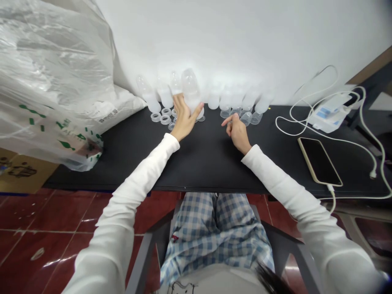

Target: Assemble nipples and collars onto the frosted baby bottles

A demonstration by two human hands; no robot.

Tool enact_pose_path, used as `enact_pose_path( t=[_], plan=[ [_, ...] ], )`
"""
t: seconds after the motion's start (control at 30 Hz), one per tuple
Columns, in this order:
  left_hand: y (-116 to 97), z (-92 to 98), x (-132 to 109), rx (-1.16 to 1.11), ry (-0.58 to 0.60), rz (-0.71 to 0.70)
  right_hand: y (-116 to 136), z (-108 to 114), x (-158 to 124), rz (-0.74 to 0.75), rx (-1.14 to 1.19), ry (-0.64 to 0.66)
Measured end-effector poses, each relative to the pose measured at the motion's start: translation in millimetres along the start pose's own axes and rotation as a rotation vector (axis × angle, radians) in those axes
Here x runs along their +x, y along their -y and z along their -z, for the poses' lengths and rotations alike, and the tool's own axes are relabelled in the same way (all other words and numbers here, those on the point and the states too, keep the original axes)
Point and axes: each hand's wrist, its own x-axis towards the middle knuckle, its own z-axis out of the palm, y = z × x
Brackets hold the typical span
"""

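My left hand (183, 118) is closed around a translucent white bottle with a clear domed top (190, 83), thumb on its right side and fingers on its left. Around that hand, clear ring-shaped pieces (165, 119) lie on the black table. Behind them stand more frosted bottles with clear domed tops (148, 92). My right hand (237, 132) hovers over or rests on the table, its index finger stretched to the left and the other fingers partly curled; I see nothing in it. Close beside it are several clear cups (246, 118), in front of a row of frosted bottles (237, 98).
A large plastic bag (61, 81) and a cardboard box (24, 171) fill the left side of the black table (208, 163). On the right lie a phone (320, 161), white cables (343, 141) and a white power strip (327, 114). A white wall stands behind.
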Motion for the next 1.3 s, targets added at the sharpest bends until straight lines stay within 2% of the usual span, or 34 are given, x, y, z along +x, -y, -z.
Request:
enact_pose_path(
  t=[0.07, 0.1, 0.2, 0.37, 0.53, 0.63, 0.73, 0.8, 0.9, 1.1, 1.3],
  plan=[
    [0.4, -2.9, 16.5, 0.007, -0.075, 0.137, -1.6, 1.0, -0.6, 0.044, -0.095, 0.003],
    [0.0, -4.9, 26.3, 0.007, -0.084, 0.152, -1.8, 1.8, -1.0, 0.061, -0.138, 0.007],
    [-0.2, -12.9, 56.3, 0.02, -0.032, 0.089, -1.5, 5.0, -1.7, 0.101, -0.238, 0.014],
    [-3.3, -28.3, 85.5, 0.044, 0.023, 0.186, 1.1, 10.4, -1.3, 0.185, -0.422, 0.032],
    [-14.4, -39.0, 90.3, 0.007, -0.07, 0.247, 8.6, 11.9, -2.1, 0.285, -0.573, 0.079],
    [-13.7, -44.1, 93.2, 0.055, -0.047, 0.259, 11.1, 12.4, -3.0, 0.308, -0.598, 0.106],
    [-5.1, -53.1, 97.0, 0.113, 0.024, 0.22, 10.5, 12.8, -3.3, 0.32, -0.61, 0.118],
    [2.2, -62.2, 99.5, 0.068, 0.0, 0.157, 9.5, 12.8, -3.3, 0.33, -0.614, 0.122],
    [12.1, -77.3, 103.7, -0.032, -0.098, 0.071, 8.6, 12.6, -3.0, 0.341, -0.618, 0.132],
    [30.9, -98.4, 113.6, 0.028, -0.031, -0.002, 8.6, 13.0, -3.6, 0.351, -0.636, 0.149],
    [37.2, -102.0, 113.6, 0.033, -0.09, 0.07, 7.3, 12.3, -4.0, 0.366, -0.638, 0.158]
  ],
)
